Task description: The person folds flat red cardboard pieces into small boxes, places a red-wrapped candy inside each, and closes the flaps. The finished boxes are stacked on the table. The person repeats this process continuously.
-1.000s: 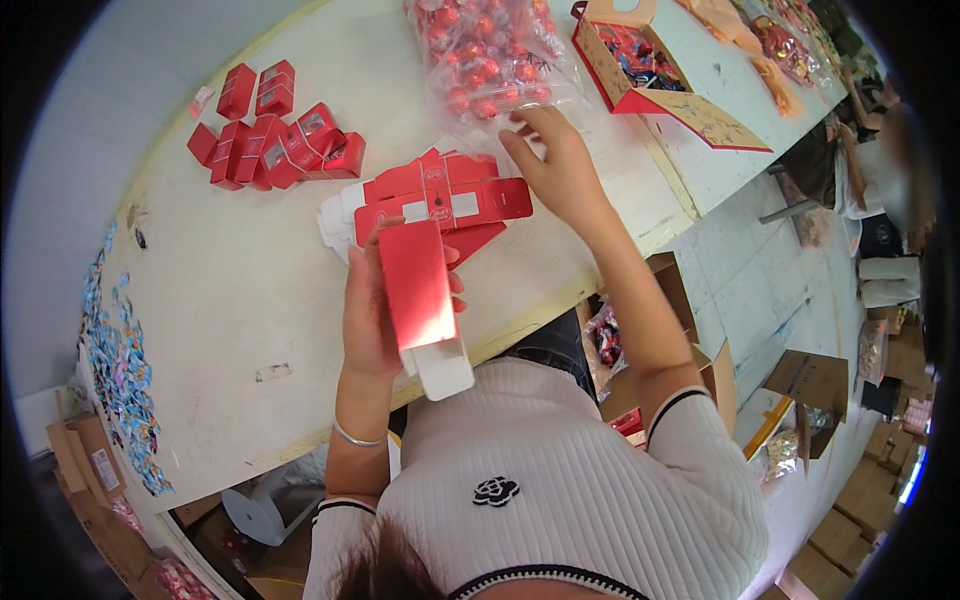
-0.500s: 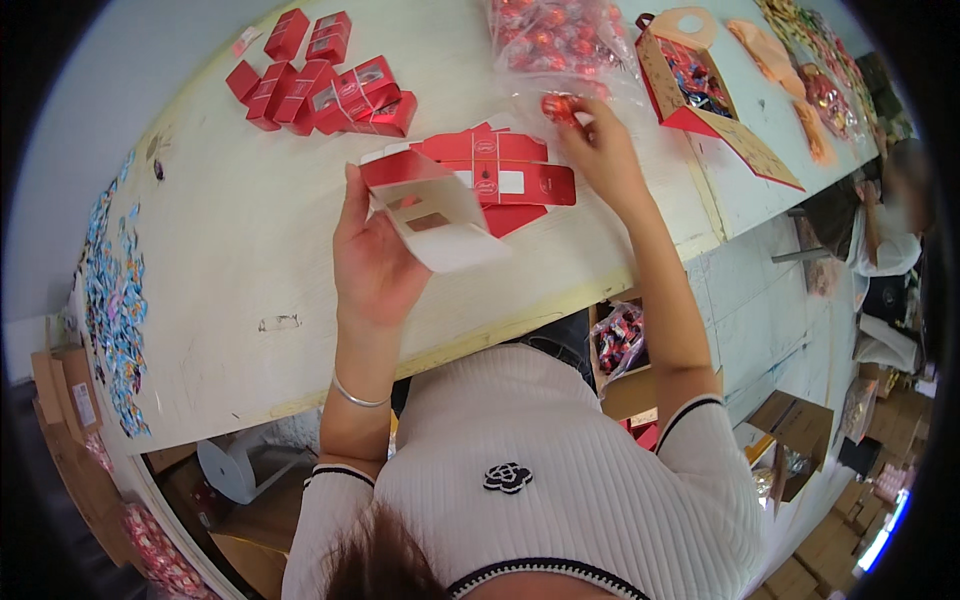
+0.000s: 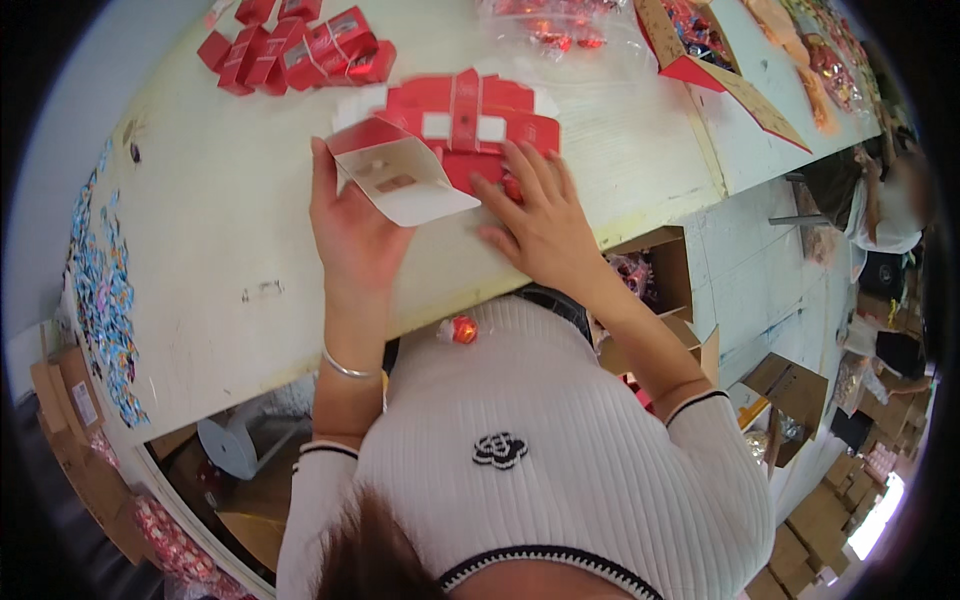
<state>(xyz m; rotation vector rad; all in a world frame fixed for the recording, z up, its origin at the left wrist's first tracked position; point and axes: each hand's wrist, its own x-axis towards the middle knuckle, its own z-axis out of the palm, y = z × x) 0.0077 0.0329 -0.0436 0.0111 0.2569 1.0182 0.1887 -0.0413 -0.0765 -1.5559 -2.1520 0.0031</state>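
My left hand (image 3: 355,225) grips a folded red carton (image 3: 395,180), its open white inside turned toward me. Flat red cartons (image 3: 470,105) lie in a stack just beyond it. Palm down over the stack's near right side, my right hand (image 3: 545,225) has its fingers spread. A red foil-wrapped candy (image 3: 512,187) shows under those fingers, partly hidden; it does not look gripped. A second red wrapped candy (image 3: 461,329) appears below the table's near edge, in front of my white top; whether it rests there or is falling, I cannot tell.
Several finished red boxes (image 3: 300,55) lie at the far left. A clear bag of red candies (image 3: 560,30) is at the back. Right of it stands an open decorated box (image 3: 690,50). Blue-wrapped pieces (image 3: 105,300) line the left edge. A person (image 3: 890,200) sits at far right.
My right hand has come from the candy bag back toward the flat cartons, its fingers now spread. A candy now shows below the table edge. The left hand still holds the carton.
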